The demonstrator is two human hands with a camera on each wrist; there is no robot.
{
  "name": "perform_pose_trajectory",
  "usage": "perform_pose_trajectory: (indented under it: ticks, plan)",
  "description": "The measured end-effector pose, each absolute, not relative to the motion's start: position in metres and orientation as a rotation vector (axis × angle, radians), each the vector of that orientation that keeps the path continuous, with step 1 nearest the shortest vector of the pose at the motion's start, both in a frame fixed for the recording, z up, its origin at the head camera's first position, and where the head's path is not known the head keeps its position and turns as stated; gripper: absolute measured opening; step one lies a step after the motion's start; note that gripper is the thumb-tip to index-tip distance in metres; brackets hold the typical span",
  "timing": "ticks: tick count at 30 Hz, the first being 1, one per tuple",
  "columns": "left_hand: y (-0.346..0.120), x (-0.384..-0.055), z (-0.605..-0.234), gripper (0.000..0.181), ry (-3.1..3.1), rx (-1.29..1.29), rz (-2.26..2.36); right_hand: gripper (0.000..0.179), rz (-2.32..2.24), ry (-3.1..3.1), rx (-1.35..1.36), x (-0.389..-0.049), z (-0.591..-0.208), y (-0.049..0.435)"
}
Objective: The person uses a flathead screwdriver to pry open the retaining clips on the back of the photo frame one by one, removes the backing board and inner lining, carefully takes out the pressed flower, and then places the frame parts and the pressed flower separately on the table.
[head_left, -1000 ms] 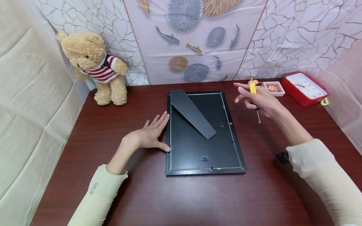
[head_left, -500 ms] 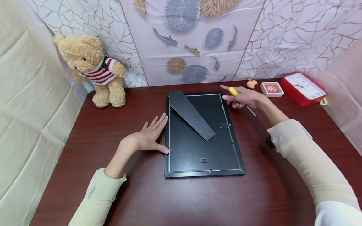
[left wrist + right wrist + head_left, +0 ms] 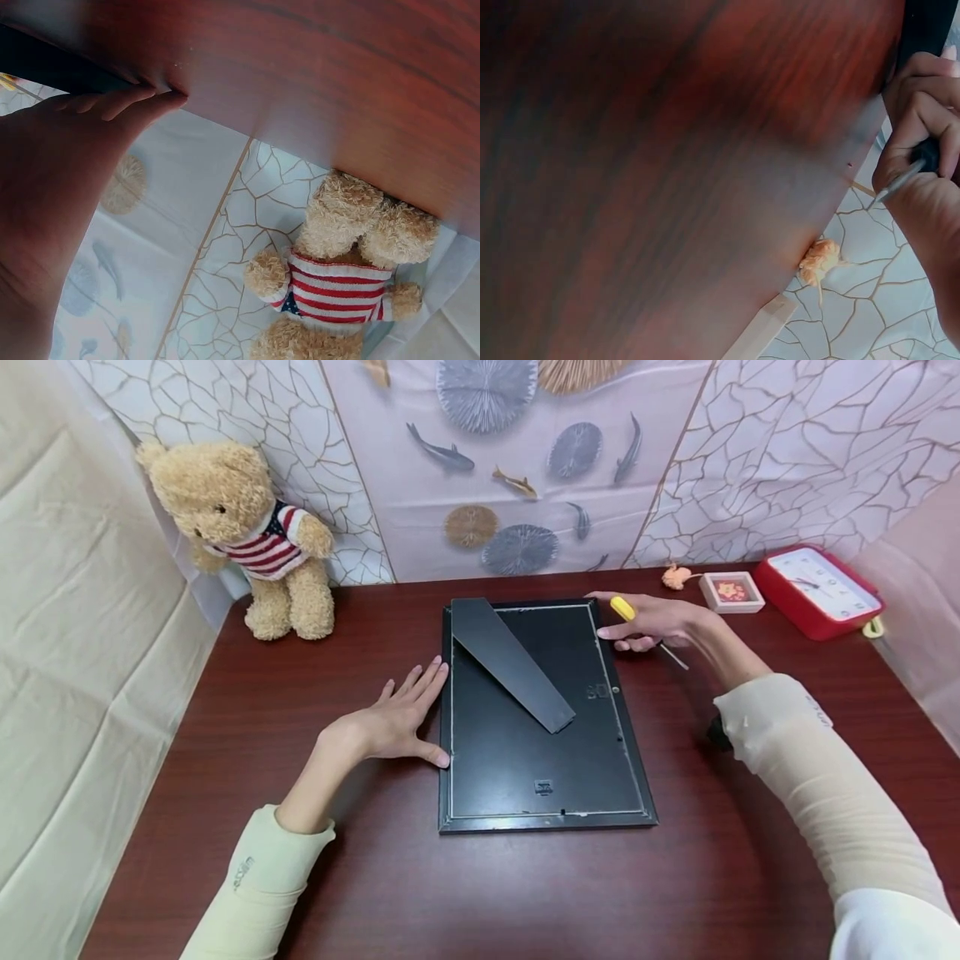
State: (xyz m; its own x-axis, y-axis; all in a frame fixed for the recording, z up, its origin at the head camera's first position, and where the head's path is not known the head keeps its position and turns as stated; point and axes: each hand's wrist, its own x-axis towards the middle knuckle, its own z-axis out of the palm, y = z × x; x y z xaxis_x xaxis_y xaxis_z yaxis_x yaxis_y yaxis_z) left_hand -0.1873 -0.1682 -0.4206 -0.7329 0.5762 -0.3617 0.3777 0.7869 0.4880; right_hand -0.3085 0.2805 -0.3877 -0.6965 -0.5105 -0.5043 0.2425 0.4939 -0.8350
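A black picture frame [image 3: 517, 777] lies back side up on the table, its stand leg [image 3: 513, 664] slanting across the backing board. Along the frame's left edge rests my left hand [image 3: 393, 718], fingers spread and straight, thumb and fingertips touching the rim. My right hand [image 3: 652, 622] is at the upper right corner, with the thumb on the rim and a finger along the far edge. Its curled fingers also hold a screwdriver [image 3: 622, 607] with a yellow handle. In the right wrist view the screwdriver's metal shaft [image 3: 898, 184] points back past the wrist.
A teddy bear [image 3: 258, 543] in a striped sweater sits at the back left. Along the back right stand a small orange ornament [image 3: 676, 577], a little white-framed box [image 3: 732, 592] and a red alarm clock [image 3: 821, 591]. Patterned cloth [image 3: 517, 468] hangs behind the table.
My right hand has moved left from above the table to the picture frame's upper right corner, the screwdriver turning in it. My left hand has stayed at the left edge.
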Motion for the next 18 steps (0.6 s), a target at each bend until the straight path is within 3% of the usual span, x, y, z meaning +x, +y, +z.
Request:
perform_pose_trajectory:
  ticks: [11,18]
  plan:
    - [-0.168,-0.194,-0.419,0.147,2.456,0.703,0.473,0.084,-1.296,1.985,-0.21,-0.301,-0.39,0.282]
    - [-0.158,-0.197,-0.386,0.14,2.413,0.698,0.407,0.08,-1.289,2.022,-0.204,-0.285,-0.389,0.286]
